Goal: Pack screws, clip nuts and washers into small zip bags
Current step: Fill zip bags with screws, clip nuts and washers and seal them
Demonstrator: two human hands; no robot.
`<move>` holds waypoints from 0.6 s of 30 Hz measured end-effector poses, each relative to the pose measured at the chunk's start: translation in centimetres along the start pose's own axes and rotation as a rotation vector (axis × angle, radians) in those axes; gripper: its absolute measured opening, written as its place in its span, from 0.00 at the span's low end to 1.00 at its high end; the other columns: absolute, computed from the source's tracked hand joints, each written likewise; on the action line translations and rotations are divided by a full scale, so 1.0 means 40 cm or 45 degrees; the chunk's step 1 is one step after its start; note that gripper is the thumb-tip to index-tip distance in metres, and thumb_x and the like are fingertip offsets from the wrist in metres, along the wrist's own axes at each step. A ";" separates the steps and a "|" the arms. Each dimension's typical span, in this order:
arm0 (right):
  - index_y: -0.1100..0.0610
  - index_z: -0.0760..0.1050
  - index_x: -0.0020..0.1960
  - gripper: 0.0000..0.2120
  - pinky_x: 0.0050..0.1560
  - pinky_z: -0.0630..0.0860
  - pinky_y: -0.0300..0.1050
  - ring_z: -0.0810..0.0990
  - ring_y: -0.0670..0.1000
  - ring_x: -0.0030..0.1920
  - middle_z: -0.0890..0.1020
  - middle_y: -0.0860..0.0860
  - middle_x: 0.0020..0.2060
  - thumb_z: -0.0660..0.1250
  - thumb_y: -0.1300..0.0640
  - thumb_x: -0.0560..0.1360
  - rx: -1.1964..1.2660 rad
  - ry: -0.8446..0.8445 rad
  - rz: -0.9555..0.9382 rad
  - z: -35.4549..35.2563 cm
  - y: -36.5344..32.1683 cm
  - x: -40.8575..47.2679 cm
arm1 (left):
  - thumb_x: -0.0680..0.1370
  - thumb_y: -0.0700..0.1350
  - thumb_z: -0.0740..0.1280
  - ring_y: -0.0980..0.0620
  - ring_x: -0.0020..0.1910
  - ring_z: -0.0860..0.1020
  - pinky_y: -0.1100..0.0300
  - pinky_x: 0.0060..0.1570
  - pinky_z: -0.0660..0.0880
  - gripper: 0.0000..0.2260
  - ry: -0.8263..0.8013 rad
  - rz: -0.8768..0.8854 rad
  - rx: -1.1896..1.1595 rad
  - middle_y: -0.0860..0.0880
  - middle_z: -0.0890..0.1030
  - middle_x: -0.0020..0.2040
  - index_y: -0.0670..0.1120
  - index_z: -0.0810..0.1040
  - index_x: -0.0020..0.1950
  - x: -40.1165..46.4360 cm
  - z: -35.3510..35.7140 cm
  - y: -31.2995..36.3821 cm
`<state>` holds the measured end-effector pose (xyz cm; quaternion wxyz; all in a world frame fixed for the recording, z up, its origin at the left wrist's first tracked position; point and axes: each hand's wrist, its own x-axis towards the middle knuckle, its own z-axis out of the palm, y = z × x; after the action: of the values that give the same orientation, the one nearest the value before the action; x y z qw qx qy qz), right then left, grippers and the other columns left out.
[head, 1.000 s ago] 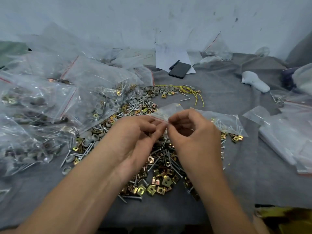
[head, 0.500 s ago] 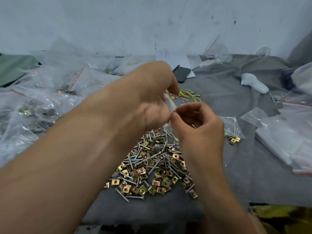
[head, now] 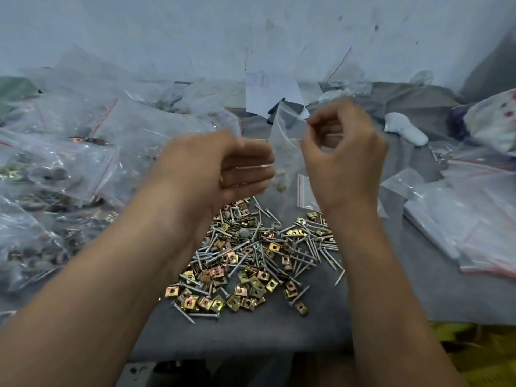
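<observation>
From the head camera, both hands are raised over a grey cloth that covers the table. The right hand has its fingers curled, and thumb and forefinger pinch the upper edge of a small clear zip bag, which hangs between the two hands above the pile; a few pale small pieces show through its lower part, too blurred to name. The left hand is just left of the bag, fingers straight and together, pointing right, with their tips at the bag's side; whether they actually touch it I cannot tell, and thin silvery pieces seem to lie across those fingers, blurred by motion. Below the hands, in the middle of the cloth, lies a loose heap of screws mixed with brass-coloured clip nuts, and a few grey washers sit at its far side. To the left, filled bags are piled up, hardware showing through the plastic. To the right lies a flat stack of empty bags with red seal strips. Far behind the hands a white sheet of paper rests on the cloth by the wall, and a white lump sits at the far right.
</observation>
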<state>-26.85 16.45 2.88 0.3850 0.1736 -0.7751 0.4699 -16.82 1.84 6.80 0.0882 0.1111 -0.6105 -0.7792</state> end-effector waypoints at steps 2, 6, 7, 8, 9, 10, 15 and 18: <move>0.59 0.80 0.47 0.05 0.45 0.81 0.49 0.81 0.51 0.42 0.82 0.52 0.44 0.71 0.67 0.74 -0.028 -0.128 -0.177 0.019 0.020 -0.003 | 0.84 0.36 0.59 0.39 0.51 0.88 0.47 0.56 0.85 0.14 0.050 -0.016 0.043 0.38 0.88 0.50 0.36 0.84 0.50 0.005 -0.038 -0.037; 0.58 0.82 0.49 0.07 0.52 0.81 0.50 0.81 0.50 0.46 0.83 0.51 0.45 0.73 0.68 0.74 -0.092 -0.730 -0.153 0.031 0.061 -0.052 | 0.86 0.37 0.60 0.46 0.49 0.89 0.50 0.53 0.84 0.16 0.158 0.085 0.304 0.46 0.89 0.47 0.43 0.87 0.49 0.014 -0.121 -0.060; 0.55 0.82 0.49 0.08 0.53 0.80 0.49 0.81 0.48 0.46 0.83 0.49 0.45 0.74 0.66 0.74 -0.152 -0.842 -0.091 0.025 0.069 -0.068 | 0.85 0.37 0.61 0.48 0.46 0.89 0.53 0.49 0.85 0.17 0.194 0.131 0.408 0.49 0.89 0.46 0.46 0.88 0.48 0.018 -0.142 -0.058; 0.52 0.81 0.49 0.08 0.53 0.80 0.46 0.80 0.46 0.47 0.82 0.46 0.46 0.74 0.64 0.75 -0.217 -0.907 -0.039 0.015 0.077 -0.083 | 0.85 0.37 0.63 0.50 0.43 0.88 0.57 0.45 0.85 0.16 0.213 0.178 0.548 0.52 0.89 0.44 0.48 0.88 0.47 0.021 -0.161 -0.060; 0.48 0.80 0.48 0.08 0.51 0.79 0.43 0.79 0.44 0.47 0.81 0.44 0.46 0.75 0.61 0.76 -0.266 -0.936 0.000 0.003 0.084 -0.098 | 0.84 0.38 0.65 0.53 0.39 0.87 0.62 0.39 0.83 0.15 0.206 0.227 0.735 0.56 0.88 0.43 0.51 0.89 0.47 0.026 -0.179 -0.065; 0.46 0.79 0.48 0.08 0.50 0.78 0.42 0.79 0.42 0.48 0.81 0.42 0.46 0.75 0.58 0.76 -0.303 -0.948 0.033 -0.010 0.090 -0.112 | 0.83 0.41 0.69 0.56 0.34 0.84 0.67 0.33 0.78 0.13 0.164 0.271 0.947 0.60 0.87 0.41 0.55 0.89 0.47 0.030 -0.190 -0.072; 0.47 0.82 0.46 0.03 0.45 0.76 0.47 0.80 0.49 0.45 0.81 0.43 0.44 0.74 0.55 0.76 -0.533 -0.649 0.186 -0.047 0.103 -0.129 | 0.79 0.51 0.76 0.64 0.41 0.78 0.72 0.40 0.68 0.04 -0.223 0.383 1.676 0.64 0.79 0.40 0.59 0.88 0.52 0.040 -0.141 -0.125; 0.49 0.84 0.49 0.04 0.48 0.74 0.47 0.82 0.53 0.46 0.84 0.48 0.47 0.71 0.56 0.76 -0.611 -0.378 0.295 -0.063 0.103 -0.112 | 0.81 0.51 0.74 0.57 0.50 0.79 0.58 0.53 0.78 0.07 -0.330 0.402 1.938 0.59 0.80 0.49 0.58 0.87 0.58 0.059 -0.101 -0.146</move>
<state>-25.45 20.24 -2.32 0.2413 0.0548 -0.9265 0.2835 -17.95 -1.17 0.05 0.0256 -0.0387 -0.9902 -0.1318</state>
